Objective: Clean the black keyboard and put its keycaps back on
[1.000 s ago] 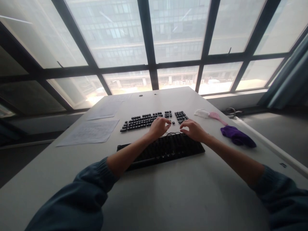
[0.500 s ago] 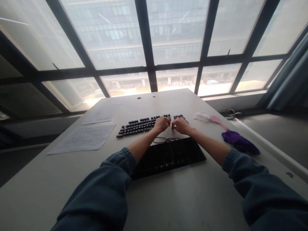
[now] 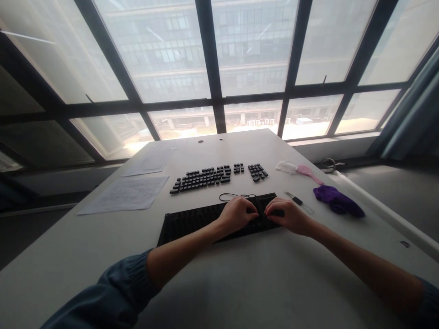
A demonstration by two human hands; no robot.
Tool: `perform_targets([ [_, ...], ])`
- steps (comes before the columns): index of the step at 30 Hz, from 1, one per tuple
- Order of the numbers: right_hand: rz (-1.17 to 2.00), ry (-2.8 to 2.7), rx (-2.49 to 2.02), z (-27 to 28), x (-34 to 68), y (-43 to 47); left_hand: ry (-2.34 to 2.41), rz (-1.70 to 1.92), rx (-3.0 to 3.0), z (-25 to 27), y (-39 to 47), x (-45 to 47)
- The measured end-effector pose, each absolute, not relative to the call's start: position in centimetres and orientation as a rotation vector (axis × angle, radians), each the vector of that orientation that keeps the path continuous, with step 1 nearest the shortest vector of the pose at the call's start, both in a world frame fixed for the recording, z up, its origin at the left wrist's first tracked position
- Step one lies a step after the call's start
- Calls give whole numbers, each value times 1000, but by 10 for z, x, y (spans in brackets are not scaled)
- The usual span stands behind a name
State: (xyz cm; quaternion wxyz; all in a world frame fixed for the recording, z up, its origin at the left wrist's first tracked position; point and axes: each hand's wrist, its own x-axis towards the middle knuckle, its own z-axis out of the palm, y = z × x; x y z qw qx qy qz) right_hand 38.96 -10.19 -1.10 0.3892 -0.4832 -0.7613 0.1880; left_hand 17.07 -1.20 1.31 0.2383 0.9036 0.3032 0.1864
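A black keyboard base [image 3: 192, 222] lies across the table in front of me. Behind it a set of black keycaps [image 3: 202, 179] is laid out in keyboard order, with separate groups to the right. Over the right part of the base, my left hand [image 3: 239, 213] has its fingertips pinched together. My right hand [image 3: 288, 215] sits close beside it at the base's right end, thumb and fingers closed too. Whatever either hand pinches is too small and dark to make out. A thin black cable [image 3: 228, 197] loops behind the base.
A small wire tool with a black handle [image 3: 297, 200] lies right of the base. Further right are a pink brush-like object [image 3: 308, 173], crumpled clear plastic [image 3: 285, 167] and a purple cloth pouch [image 3: 338, 201]. Printed sheets [image 3: 126, 194] lie at left. Windows stand beyond the table.
Both hands have come back from the laid-out keycaps towards me and now work over the keyboard base. The right keycap groups and the wire tool are uncovered.
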Motion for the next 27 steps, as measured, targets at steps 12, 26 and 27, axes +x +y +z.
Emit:
perform_targets([
  [12, 458, -2013, -1217, -18, 379, -113, 790, 618, 2445, -5, -25, 170],
  [26, 358, -2096, -1118, -19, 375, -117, 665, 715, 2635, -14, -31, 167],
  [27, 359, -2093, -1117, -19, 375, -117, 667, 710, 2625, -14, -31, 167],
])
